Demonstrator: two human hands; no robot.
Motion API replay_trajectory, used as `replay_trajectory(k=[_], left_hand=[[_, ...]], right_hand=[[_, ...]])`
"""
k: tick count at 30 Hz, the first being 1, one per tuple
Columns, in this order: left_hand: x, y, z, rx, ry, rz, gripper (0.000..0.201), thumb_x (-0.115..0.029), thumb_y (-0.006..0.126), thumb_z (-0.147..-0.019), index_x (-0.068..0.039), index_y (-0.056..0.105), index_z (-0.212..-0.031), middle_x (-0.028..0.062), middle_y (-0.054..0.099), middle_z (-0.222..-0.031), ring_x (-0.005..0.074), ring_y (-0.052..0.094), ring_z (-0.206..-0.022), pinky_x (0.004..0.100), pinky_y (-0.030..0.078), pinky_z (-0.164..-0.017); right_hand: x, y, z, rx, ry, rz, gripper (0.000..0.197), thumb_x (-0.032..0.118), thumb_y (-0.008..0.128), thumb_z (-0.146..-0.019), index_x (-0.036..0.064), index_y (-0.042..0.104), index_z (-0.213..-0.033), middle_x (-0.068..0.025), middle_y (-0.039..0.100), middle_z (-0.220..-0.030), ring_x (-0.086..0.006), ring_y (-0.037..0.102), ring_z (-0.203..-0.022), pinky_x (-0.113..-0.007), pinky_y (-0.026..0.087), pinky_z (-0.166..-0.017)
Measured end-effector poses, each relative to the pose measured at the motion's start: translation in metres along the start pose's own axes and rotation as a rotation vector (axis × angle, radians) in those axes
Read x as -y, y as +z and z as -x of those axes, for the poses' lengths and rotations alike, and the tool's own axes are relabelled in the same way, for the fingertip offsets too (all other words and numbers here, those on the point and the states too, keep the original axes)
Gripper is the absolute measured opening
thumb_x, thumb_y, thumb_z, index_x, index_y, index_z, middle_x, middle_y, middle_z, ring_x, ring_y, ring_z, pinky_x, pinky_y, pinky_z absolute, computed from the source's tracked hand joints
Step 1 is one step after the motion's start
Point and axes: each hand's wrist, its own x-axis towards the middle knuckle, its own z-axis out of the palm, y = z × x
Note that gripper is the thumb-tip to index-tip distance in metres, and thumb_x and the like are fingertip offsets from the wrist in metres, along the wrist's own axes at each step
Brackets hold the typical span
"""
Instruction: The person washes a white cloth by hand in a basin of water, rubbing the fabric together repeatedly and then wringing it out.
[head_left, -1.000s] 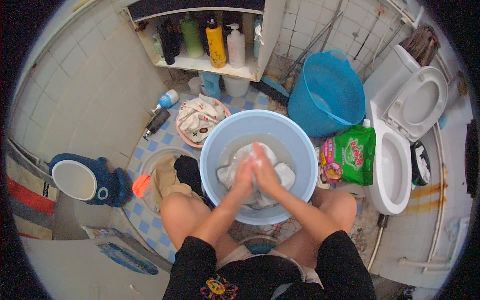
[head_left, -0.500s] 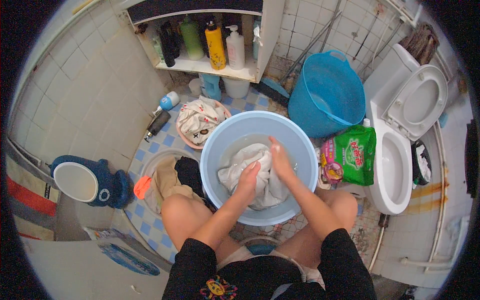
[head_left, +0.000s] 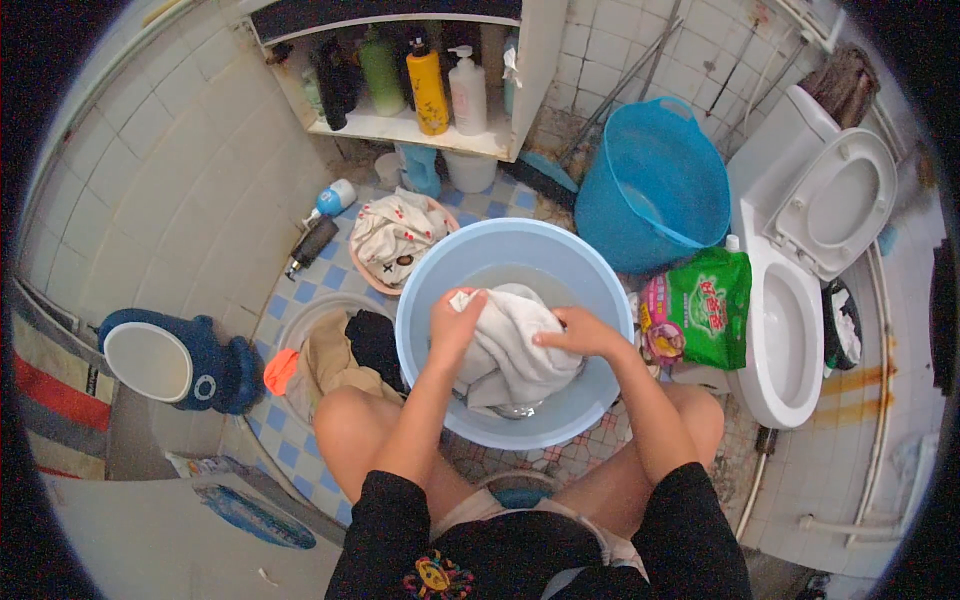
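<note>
A wet white cloth (head_left: 515, 350), perhaps a garment, is bunched up in a light blue basin (head_left: 420, 400) of water between my knees. My left hand (head_left: 458, 322) grips its upper left edge, fingers closed with a bit of cloth poking out above them. On the other side my right hand (head_left: 580, 332) pinches the cloth, thumb on top. The upper part is lifted toward me, while the lower folds hang into the water.
Left of the basin sit a tub of dark and tan clothes (head_left: 335, 355) and a pink basin of patterned laundry (head_left: 400, 235). A tall blue bucket (head_left: 655, 190), a green detergent pouch (head_left: 710, 305) and a toilet (head_left: 785, 340) stand to the right. A bottle shelf (head_left: 410, 135) is behind.
My hands have moved apart and now grip the white cloth at both sides. The cloth has been raised partly out of the water and gathered up.
</note>
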Motion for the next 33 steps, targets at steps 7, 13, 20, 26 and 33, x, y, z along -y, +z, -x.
replay_trajectory(k=[7, 13, 20, 26, 33], left_hand=[[0.000, 0.005, -0.002, -0.004, 0.093, -0.092, 0.025, -0.019, 0.058, -0.081, 0.002, 0.060, -0.094, 0.0065, 0.061, -0.088, 0.0124, 0.055, -0.081, 0.0247, 0.042, -0.072], [0.045, 0.017, -0.009, 0.029, 0.138, 0.118, 0.031, -0.021, 0.050, -0.086, 0.002, 0.056, -0.107, 0.0102, 0.059, -0.100, 0.0158, 0.054, -0.091, 0.0259, 0.041, -0.080], [0.019, 0.050, 0.050, 0.280, 0.160, -0.126, 0.039, -0.027, 0.044, -0.089, 0.000, 0.049, -0.116, 0.0099, 0.057, -0.104, 0.0182, 0.054, -0.093, 0.0288, 0.041, -0.082], [0.050, 0.021, 0.004, 0.101, -0.144, 0.412, 0.043, -0.027, 0.042, -0.089, -0.002, 0.042, -0.124, 0.0090, 0.054, -0.109, 0.0173, 0.051, -0.098, 0.0301, 0.040, -0.085], [0.034, 0.060, 0.050, 0.233, -0.031, 0.170, 0.040, -0.022, 0.046, -0.085, -0.002, 0.046, -0.120, 0.0085, 0.053, -0.110, 0.0170, 0.047, -0.104, 0.0286, 0.034, -0.091]], right_hand=[[0.004, -0.014, -0.004, -0.360, 0.090, -0.214, 0.039, 0.035, 0.070, -0.067, 0.0004, 0.061, -0.082, -0.0105, 0.061, -0.071, -0.0189, 0.059, -0.066, -0.032, 0.046, -0.062], [0.065, 0.057, 0.007, -0.505, -0.149, 0.048, 0.031, 0.026, 0.062, -0.074, 0.0005, 0.054, -0.090, -0.0159, 0.057, -0.087, -0.0265, 0.057, -0.080, -0.036, 0.044, -0.068], [0.002, 0.029, -0.027, -0.770, 0.088, -0.118, 0.027, 0.019, 0.050, -0.082, -0.0027, 0.049, -0.099, -0.0233, 0.049, -0.096, -0.0391, 0.048, -0.094, -0.044, 0.037, -0.084], [0.062, 0.095, -0.001, -0.462, -0.191, 0.038, 0.043, 0.018, 0.046, -0.084, -0.0071, 0.036, -0.118, -0.0254, 0.043, -0.116, -0.0389, 0.044, -0.108, -0.040, 0.034, -0.093], [0.002, 0.045, -0.026, -0.632, 0.187, -0.412, 0.045, 0.015, 0.043, -0.084, -0.0032, 0.033, -0.124, -0.0235, 0.039, -0.125, -0.0367, 0.036, -0.118, -0.037, 0.028, -0.098]])
